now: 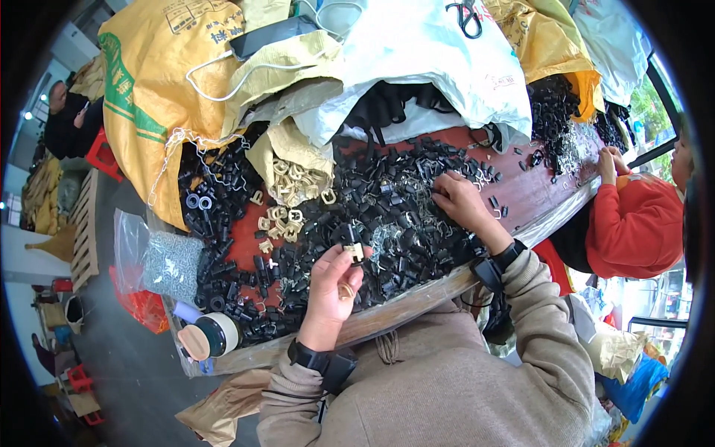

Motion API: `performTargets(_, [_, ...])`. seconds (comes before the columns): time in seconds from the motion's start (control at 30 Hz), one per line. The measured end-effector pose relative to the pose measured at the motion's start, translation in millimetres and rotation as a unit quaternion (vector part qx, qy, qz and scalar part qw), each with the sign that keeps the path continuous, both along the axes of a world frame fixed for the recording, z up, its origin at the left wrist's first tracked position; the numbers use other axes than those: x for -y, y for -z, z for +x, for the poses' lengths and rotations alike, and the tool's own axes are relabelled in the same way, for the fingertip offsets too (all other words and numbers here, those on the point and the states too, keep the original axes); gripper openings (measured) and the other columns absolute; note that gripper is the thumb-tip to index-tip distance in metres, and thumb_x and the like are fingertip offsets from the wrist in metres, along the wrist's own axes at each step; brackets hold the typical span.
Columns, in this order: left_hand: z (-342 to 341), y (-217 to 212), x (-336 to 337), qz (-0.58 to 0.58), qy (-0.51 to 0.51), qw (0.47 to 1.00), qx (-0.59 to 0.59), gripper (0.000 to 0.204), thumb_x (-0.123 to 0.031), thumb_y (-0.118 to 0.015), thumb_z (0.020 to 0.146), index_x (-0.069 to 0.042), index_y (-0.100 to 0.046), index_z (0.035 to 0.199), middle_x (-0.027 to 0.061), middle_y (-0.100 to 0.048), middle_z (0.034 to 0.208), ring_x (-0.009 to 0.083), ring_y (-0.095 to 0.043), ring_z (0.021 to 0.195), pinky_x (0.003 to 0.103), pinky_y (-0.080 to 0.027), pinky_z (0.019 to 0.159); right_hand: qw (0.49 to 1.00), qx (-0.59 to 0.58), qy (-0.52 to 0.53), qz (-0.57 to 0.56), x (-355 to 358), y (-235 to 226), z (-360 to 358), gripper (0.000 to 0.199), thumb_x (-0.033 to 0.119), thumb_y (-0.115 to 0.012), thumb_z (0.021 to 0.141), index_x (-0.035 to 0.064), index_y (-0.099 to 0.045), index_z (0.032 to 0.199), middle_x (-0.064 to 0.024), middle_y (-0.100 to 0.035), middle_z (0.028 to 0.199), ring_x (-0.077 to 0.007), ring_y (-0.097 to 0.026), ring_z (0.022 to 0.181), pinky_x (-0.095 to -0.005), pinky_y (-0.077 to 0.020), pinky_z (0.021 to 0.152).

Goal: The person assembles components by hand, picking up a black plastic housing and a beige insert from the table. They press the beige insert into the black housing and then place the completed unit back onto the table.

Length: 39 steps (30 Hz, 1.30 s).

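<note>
My left hand is raised over the near part of the table, its thumb and fingers closed on a small cream plastic clip joined to or lying against a black piece. A second cream piece shows lower down against the fingers. My right hand reaches into the right side of a wide heap of small black plastic parts. Its fingers are drawn together at the heap, and what they pinch is hidden. Thin metal springs or wire bits lie scattered among the black parts.
Loose cream clips spill from a sack at centre left. Large yellow and white sacks line the back. At left are a bag of small metal pieces and a lidded jar. A person in red works at right.
</note>
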<state>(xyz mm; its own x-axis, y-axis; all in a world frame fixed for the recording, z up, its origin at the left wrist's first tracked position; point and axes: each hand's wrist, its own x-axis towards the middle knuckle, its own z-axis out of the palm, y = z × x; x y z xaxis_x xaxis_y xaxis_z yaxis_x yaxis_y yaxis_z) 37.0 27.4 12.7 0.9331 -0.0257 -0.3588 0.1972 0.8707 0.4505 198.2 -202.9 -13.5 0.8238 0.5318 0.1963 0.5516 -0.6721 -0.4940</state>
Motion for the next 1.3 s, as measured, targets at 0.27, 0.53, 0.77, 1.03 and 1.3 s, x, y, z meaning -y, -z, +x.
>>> performTargets(0.27, [4.6,-6.8,6.7,0.064,0.021,0.998,0.006,0.016,-0.012,-0.057,0.077,-0.003,-0.050,0.088,0.0134,-0.058,0.087,0.0074,-0.044,0.050,0.017,-0.036,0.044,0.993,-0.017,-0.022,0.117,-1.0,-22.5,-16.9,0.010,0.006,-0.054,0.075,0.0012,-0.047,0.081,-0.0079,-0.049,0.068,-0.0198,-0.052,0.058,-0.0306,-0.0410,0.053])
performTargets(0.53, [10.6,-12.7,18.9,0.052,0.068,0.996,-0.006,0.018,-0.010,-0.056,0.078,-0.003,-0.051,0.093,0.0131,-0.058,0.088,0.0066,-0.044,0.050,0.017,-0.035,0.044,0.708,-0.529,-0.060,0.464,-16.0,-27.0,-44.5,0.004,0.005,-0.050,0.081,0.0054,-0.050,0.085,0.0001,-0.052,0.075,-0.0075,-0.051,0.063,-0.0211,-0.0430,0.057])
performTargets(0.77, [9.3,-14.5,27.8,0.098,0.095,0.991,-0.004,0.019,-0.011,-0.056,0.078,-0.004,-0.052,0.096,0.0132,-0.058,0.088,0.0060,-0.043,0.049,0.016,-0.034,0.042,0.624,-0.522,-0.067,0.578,-36.7,-29.9,-71.4,0.013,0.008,-0.057,0.078,0.0031,-0.048,0.086,-0.0052,-0.053,0.079,-0.0098,-0.052,0.066,-0.0202,-0.0430,0.061])
performTargets(1.03, [5.9,-18.2,31.7,0.089,0.083,0.992,-0.014,0.019,-0.007,-0.061,0.075,-0.004,-0.055,0.092,0.0045,-0.057,0.075,0.0064,-0.044,0.048,0.017,-0.032,0.040,0.737,-0.460,-0.117,0.480,-38.2,-48.9,-82.6,0.019,0.009,-0.062,0.075,0.0025,-0.049,0.088,-0.0024,-0.052,0.081,-0.0064,-0.050,0.070,-0.0179,-0.0411,0.062])
performTargets(1.3, [5.1,-17.5,31.8,0.114,0.086,0.989,-0.039,0.019,-0.009,-0.063,0.073,-0.005,-0.056,0.090,-0.0004,-0.053,0.067,0.0065,-0.045,0.048,0.016,-0.030,0.037,0.816,-0.398,-0.113,0.404,-39.7,-52.3,-90.2,0.022,0.006,-0.060,0.076,0.0017,-0.054,0.097,0.0030,-0.049,0.070,-0.0027,-0.044,0.064,-0.0167,-0.0369,0.055])
